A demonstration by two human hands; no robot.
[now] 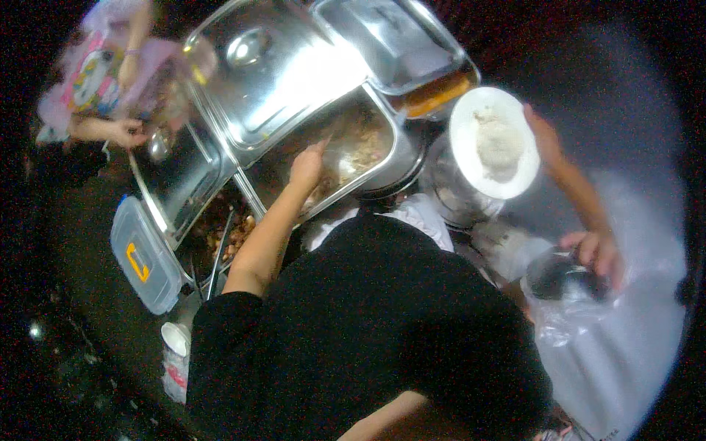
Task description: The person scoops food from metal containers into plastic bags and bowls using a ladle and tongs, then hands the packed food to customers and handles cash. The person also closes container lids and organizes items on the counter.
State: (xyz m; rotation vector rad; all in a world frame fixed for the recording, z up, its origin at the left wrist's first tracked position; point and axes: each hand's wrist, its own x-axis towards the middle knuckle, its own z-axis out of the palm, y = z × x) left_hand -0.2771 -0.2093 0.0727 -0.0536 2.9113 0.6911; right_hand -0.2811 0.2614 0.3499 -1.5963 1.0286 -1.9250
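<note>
My left hand reaches over an open stainless-steel food pan with pale, shredded-looking food at its right end. Blur hides whether the fingers hold anything. My right hand is out of view; only part of the right forearm shows at the bottom edge. Left of my left forearm, metal tongs rest in another pan of brown food pieces. A shiny steel lid stands raised behind the open pan.
At right, another person's hand holds a white bowl of pale food. Another hand rests on a dark round container. A person in pink stands upper left. A translucent plastic lid leans beside the pans, above a white cup.
</note>
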